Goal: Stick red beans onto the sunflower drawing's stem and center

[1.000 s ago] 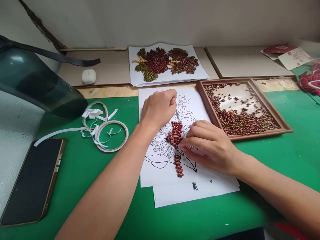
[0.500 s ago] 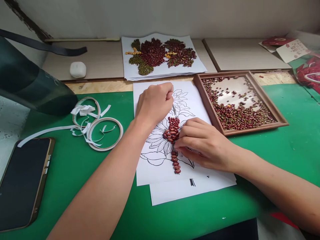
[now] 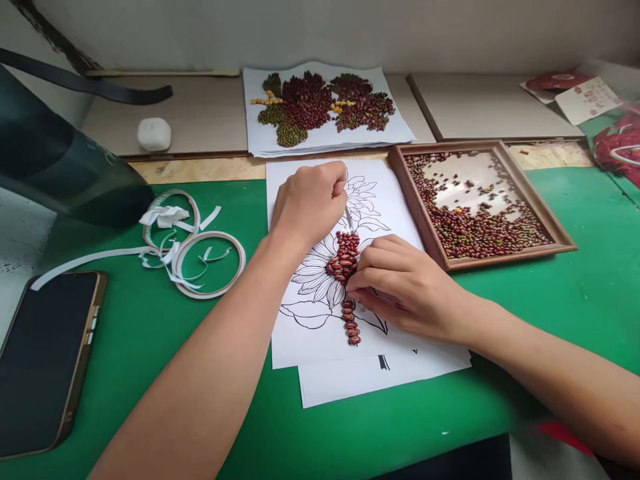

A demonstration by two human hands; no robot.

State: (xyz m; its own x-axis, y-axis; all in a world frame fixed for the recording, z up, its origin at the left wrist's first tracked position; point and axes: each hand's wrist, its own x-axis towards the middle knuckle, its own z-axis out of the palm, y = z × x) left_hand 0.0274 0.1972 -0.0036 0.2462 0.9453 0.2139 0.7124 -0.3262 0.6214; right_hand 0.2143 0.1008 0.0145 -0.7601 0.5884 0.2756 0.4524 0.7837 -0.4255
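Observation:
A white sheet with a line drawing of a flower lies on the green mat. Red speckled beans cover the flower's centre and run down its stem. My left hand is closed in a fist above the beans, gripping a thin metal tool whose tip points down at them. My right hand rests on the paper just right of the beans, fingers pinched together at the edge of the bean cluster; what they hold is hidden.
A wooden tray of red and green beans sits to the right. A bean picture on paper lies behind. Tape rolls and paper strips and a phone lie left, with a dark green object behind.
The view has shifted slightly, so everything sits a little lower-left. My right hand's fingers have edged closer to the bean cluster. My left hand holds its place.

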